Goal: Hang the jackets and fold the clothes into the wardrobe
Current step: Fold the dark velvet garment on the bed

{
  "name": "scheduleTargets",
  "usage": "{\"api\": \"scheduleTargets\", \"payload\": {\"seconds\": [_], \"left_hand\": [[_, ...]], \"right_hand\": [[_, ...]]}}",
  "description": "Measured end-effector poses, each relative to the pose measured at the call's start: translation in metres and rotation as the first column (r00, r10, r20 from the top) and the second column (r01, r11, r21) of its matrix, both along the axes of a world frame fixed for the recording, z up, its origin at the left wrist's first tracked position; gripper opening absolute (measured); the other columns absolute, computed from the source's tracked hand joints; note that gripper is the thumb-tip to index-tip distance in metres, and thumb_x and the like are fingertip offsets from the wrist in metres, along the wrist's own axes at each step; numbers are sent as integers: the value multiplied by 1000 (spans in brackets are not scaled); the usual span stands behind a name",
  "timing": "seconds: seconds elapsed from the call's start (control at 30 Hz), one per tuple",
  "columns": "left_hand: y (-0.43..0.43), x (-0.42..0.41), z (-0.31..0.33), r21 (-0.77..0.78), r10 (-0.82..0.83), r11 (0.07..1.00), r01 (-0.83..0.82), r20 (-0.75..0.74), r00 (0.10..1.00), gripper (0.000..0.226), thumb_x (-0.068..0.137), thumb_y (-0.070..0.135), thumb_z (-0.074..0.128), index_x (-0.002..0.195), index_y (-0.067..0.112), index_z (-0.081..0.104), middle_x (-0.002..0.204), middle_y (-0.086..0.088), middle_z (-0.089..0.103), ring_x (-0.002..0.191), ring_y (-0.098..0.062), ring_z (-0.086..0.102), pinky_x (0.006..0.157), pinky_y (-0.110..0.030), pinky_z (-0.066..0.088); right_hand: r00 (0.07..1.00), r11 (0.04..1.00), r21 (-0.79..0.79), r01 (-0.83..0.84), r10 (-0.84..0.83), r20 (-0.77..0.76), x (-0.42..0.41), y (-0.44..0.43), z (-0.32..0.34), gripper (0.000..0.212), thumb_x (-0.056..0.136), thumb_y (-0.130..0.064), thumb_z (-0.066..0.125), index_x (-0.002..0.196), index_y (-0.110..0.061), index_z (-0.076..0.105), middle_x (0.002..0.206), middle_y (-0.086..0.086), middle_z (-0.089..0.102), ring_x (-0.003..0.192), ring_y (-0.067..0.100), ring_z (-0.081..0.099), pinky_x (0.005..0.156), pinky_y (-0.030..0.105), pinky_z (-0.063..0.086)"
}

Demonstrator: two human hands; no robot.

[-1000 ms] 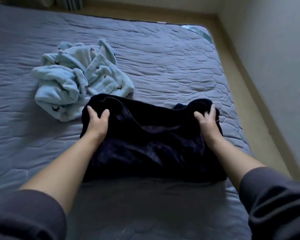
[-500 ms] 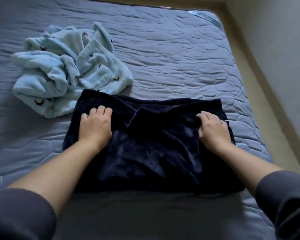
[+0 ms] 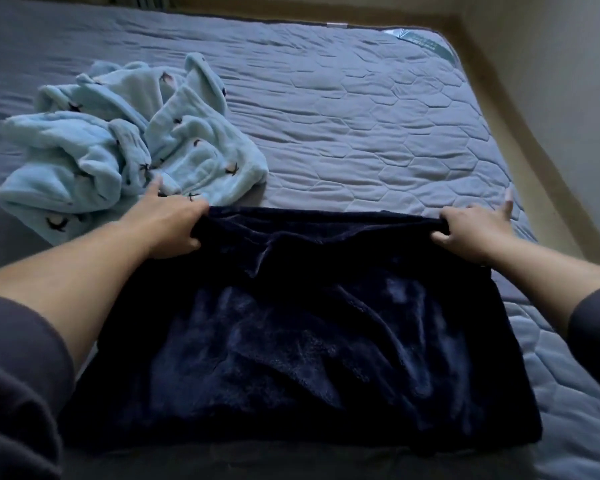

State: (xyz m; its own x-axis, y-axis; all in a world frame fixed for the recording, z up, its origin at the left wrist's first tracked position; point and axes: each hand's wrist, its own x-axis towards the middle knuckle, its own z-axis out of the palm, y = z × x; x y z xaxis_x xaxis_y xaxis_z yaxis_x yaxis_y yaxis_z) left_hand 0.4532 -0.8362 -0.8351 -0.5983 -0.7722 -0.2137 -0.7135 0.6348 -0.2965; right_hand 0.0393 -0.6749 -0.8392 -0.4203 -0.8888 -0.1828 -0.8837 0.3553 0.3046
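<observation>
Obs. 1: dark navy plush garment [image 3: 302, 327], folded into a broad rectangle, lies flat on the near part of the grey-blue quilted mattress cover [image 3: 361, 116]. Its far edge runs straight between the two hands.

Obs. 2: left hand [image 3: 174, 226] clenched on the far left corner of the navy garment. Fingers are curled over the edge, with fabric bunched in the grasp. One finger [image 3: 156, 184] sticks out forward, reaching the hem of the crumpled light-blue fleece garment with small dark prints [image 3: 118, 150]. Actual contact there cannot be told.

Obs. 3: right hand [image 3: 475, 233] grasps the far right corner of the same garment, with the edge pinched between curled fingers and thumb. One finger [image 3: 508, 202] is extended forward, over the mattress cover.

Obs. 4: the light-blue garment sits in a loose heap just beyond and left of the navy one, its near hem close to the navy corner. Both forearms are bare, with dark grey sleeves [image 3: 14, 358] pushed up.
</observation>
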Motion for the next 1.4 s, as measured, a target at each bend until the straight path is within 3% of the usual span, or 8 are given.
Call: {"api": "scheduleTargets", "payload": {"seconds": [0.2,0.37,0.5,0.77,0.9,1.17,1.3,1.4], "left_hand": [[-8,4,13,-153,473,834,-530,-298,829,45,83,25,61,118,6,39,118,-22,57,115,-36,51,104,-53,26],[30,-26,-1,-86,423,829,-552,-550,720,63,84,13,48,143,10,26,151,-21,22,141,-37,16,111,-61,10],[81,-44,-40,43,245,966,-254,-462,852,68,91,52,37,151,33,10,160,-7,0,147,-29,-1,110,-64,2],[69,18,-89,101,539,839,-534,-282,794,75,89,66,23,151,30,0,160,-10,-3,146,-30,1,112,-57,12],[104,30,-64,283,759,636,-718,-395,517,91,83,67,47,150,17,11,153,-21,20,136,-39,27,105,-51,30],[167,103,-25,911,992,-86,-404,115,49,78,52,50,84,111,3,63,100,-20,71,93,-35,67,93,-49,51],[184,115,-19,862,987,-78,-500,137,81,88,47,39,88,117,-5,57,105,-21,67,92,-37,65,86,-48,53],[221,135,-7,866,976,-142,-479,203,77,82,44,33,85,114,-3,60,96,-20,70,86,-35,67,73,-40,54]], "right_hand": [[965,965,-156,212,-231,-121,-3,-9,10,30,93,-33,46,113,-12,53,115,15,63,114,30,53,112,56,16],[961,903,-334,270,-234,145,48,0,-7,54,90,-28,45,140,-15,32,152,17,24,142,34,14,106,73,4],[923,983,-180,39,34,383,108,24,-47,62,90,-63,27,146,-49,4,160,-9,-11,146,26,-15,101,75,-3],[929,983,4,181,-173,326,72,11,-91,64,88,-73,16,145,-52,-3,160,-2,-16,147,23,-13,102,75,0],[906,944,-175,279,-198,373,70,57,-65,70,91,-65,32,151,-36,9,161,-4,1,148,19,-2,111,63,5],[176,544,172,821,-529,830,68,162,-17,66,78,-39,76,128,-1,54,124,19,60,109,33,59,94,43,48],[54,541,306,783,-550,834,64,190,5,56,79,-28,77,125,-3,57,102,11,63,72,18,58,60,29,45],[7,528,395,752,-605,796,68,234,13,55,76,-27,79,123,-6,59,100,9,65,84,24,63,68,30,48]]}}
